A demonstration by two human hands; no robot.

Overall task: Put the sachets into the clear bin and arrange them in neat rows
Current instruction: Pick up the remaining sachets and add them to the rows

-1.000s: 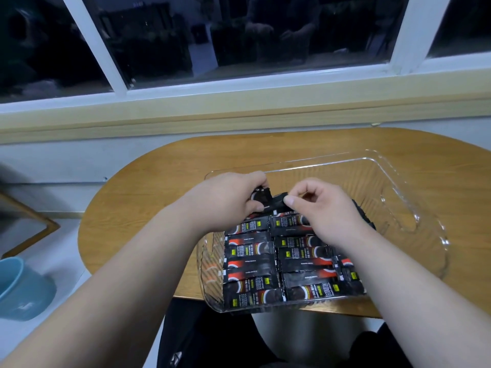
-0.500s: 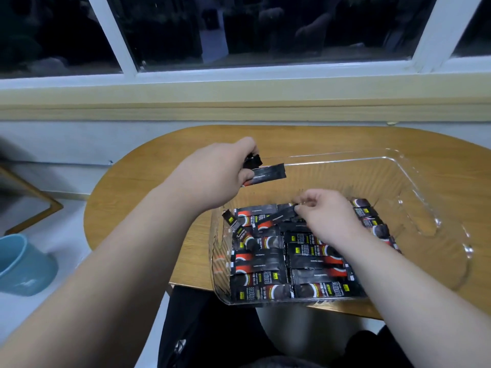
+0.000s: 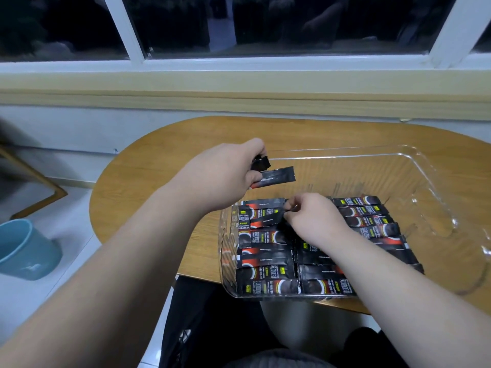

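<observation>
My left hand (image 3: pixel 225 173) grips black foil sachets (image 3: pixel 276 177) above the far-left corner of the clear plastic bin (image 3: pixel 422 172) while my right hand (image 3: pixel 313 221) pinches one at the far end of the packed rows (image 3: pixel 265 274), which I should lay flush.

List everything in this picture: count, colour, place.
window: one, white frame, dark panes, far wall
table: one, brown wood, below the window
clear bin: one, transparent, on the table
laid sachets: many, black with red and white, three columns at the clear bin's near end
held sachets: at least two, black, raised by the clear bin's far-left corner
tub: one, blue, floor at left
left hand: one, grips the held sachets
right hand: one, pinches a laid sachet at the columns' far end
</observation>
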